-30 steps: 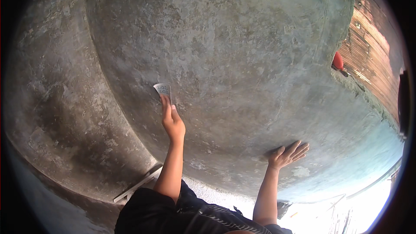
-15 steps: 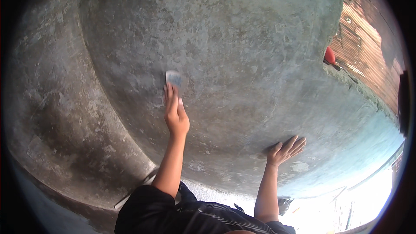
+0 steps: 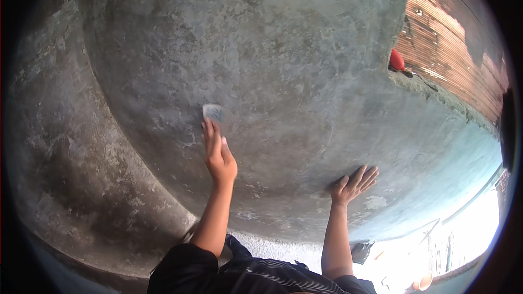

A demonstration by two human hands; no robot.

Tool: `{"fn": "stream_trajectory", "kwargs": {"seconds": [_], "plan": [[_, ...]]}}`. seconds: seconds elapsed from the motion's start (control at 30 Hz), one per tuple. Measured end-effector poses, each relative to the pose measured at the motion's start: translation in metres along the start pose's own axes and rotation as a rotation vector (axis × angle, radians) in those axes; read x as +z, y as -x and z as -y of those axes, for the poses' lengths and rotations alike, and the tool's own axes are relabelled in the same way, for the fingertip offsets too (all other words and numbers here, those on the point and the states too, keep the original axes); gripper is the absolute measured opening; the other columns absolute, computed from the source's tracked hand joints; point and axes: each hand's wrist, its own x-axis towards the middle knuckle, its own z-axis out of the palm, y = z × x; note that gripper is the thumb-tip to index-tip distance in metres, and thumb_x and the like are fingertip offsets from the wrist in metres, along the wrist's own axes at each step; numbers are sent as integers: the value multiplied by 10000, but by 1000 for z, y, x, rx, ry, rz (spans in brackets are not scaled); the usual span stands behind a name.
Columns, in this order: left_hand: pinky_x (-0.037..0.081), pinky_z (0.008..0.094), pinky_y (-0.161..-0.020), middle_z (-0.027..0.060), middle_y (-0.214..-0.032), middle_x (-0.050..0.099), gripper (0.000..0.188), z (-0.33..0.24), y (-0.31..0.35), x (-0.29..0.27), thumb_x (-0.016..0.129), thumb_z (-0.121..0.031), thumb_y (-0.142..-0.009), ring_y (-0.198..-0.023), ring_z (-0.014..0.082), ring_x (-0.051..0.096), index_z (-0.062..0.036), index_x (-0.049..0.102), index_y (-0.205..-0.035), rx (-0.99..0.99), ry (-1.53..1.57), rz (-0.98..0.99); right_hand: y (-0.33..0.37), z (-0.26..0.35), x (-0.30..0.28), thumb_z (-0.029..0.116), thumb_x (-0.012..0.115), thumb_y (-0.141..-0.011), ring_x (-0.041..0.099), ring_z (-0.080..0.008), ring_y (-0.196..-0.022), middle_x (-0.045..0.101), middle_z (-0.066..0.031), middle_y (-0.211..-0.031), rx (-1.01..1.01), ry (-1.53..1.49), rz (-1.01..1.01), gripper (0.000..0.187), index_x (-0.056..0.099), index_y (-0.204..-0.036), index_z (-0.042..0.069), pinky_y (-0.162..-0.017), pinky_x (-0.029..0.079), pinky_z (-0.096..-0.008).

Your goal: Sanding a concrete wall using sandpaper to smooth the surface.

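My left hand presses a small pale piece of sandpaper, with blue marks on its back, against a grey cement wall. Its fingers lie over the lower part of the sheet, and the upper part sticks out past the fingertips. Lower down and to the right, my right hand rests flat on the same wall with its fingers spread, holding nothing.
Another mottled wall meets this one at a corner on the left. At the upper right, a red rounded object sits by the wall's rough broken edge, with ribbed brownish sheeting beyond. Bright light fills the lower right.
My left hand has slid down the wall with the sandpaper. My right hand stays flat on the wall. The whole view has shifted a little to the right.
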Motion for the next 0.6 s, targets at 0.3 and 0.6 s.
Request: {"fn": "stream_trajectory", "kwargs": {"seconds": [0.3, 0.6], "plan": [[264, 560, -1213, 254, -1595, 400, 458, 7, 23, 5, 441, -37, -1039, -1497, 441, 344, 43, 481, -1488, 55, -44, 46, 1, 2, 0, 483, 379, -1044, 179, -441, -1561, 247, -249, -1670, -19, -34, -12, 655, 368, -1591, 123, -1247, 76, -611], [323, 497, -1203, 298, -1589, 375, 432, -6, 40, 13, 440, 17, -1027, -1481, 459, 355, 107, 484, -1447, -32, 73, 30, 3, -1, 2, 443, 420, -1025, 163, -428, -1570, 242, -234, -1678, -14, -64, -18, 644, 370, -1599, 155, -1254, 50, -598]]}}
